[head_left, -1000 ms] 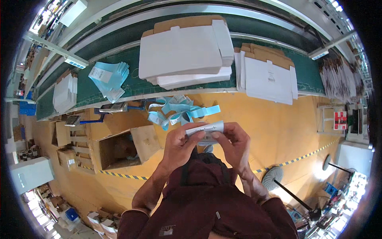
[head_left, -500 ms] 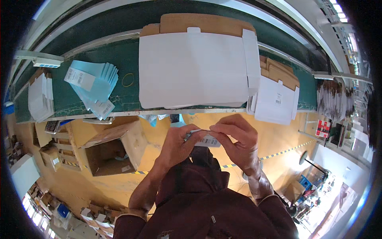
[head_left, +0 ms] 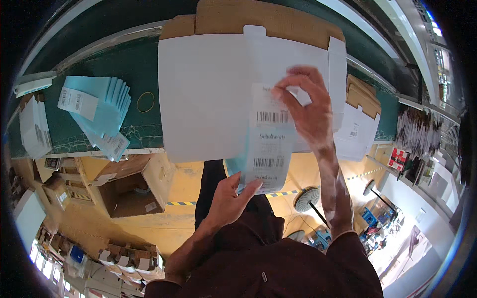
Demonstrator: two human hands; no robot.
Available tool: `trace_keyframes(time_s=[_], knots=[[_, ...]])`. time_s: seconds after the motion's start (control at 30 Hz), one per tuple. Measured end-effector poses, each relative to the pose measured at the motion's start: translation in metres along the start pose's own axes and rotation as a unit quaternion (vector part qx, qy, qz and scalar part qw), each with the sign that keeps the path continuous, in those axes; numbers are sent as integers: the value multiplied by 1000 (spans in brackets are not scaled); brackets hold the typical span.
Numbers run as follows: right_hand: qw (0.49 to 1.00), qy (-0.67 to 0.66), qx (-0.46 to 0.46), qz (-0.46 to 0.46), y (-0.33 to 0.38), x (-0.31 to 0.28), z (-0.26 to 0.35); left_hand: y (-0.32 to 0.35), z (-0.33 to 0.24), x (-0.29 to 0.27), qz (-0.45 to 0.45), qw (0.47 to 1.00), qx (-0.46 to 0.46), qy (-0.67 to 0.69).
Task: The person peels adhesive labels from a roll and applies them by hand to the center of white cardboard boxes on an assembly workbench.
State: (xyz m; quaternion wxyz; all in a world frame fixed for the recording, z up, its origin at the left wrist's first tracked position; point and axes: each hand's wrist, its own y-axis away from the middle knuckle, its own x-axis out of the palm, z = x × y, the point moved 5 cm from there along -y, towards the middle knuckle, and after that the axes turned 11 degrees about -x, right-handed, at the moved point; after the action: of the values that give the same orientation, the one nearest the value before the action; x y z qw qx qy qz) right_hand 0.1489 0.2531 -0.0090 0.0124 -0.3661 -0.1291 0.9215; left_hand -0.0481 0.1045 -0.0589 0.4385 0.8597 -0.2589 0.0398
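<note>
A strip of white barcode labels point(head_left: 268, 149) on pale blue backing stretches upright over the front of a large flat white carton point(head_left: 203, 94). At its lower end my left hand point(head_left: 229, 202) grips the strip, thumb on the printed side and fingers behind. My right hand point(head_left: 313, 111), somewhat blurred, pinches the top label at its upper left part between thumb and forefinger. Whether that label is loose from the backing is hard to tell. On the bench to the left lies a fanned stack of light blue label sheets point(head_left: 102, 107).
A yellow rubber band point(head_left: 145, 102) lies on the green bench point(head_left: 144, 131). Smaller flat cartons point(head_left: 355, 134) lie right of the big one; more cartons point(head_left: 36, 129) stand at the far left. An open cardboard box point(head_left: 131, 193) and a round-based stand point(head_left: 308, 199) are below the bench edge.
My hands were close together over a small folded label piece. Now the strip hangs lengthened between them; my right hand has gone up and away, the left slightly down.
</note>
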Motion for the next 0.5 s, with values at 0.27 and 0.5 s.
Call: trace_keyframes(time_s=[0.27, 0.5], knots=[[997, 64, -35, -6, -40, 24, -37, -24, -24, 6, -68, 986, 9, 150], [993, 101, -61, -32, -36, 34, -42, -27, -20, 6, -99, 982, -7, 159]])
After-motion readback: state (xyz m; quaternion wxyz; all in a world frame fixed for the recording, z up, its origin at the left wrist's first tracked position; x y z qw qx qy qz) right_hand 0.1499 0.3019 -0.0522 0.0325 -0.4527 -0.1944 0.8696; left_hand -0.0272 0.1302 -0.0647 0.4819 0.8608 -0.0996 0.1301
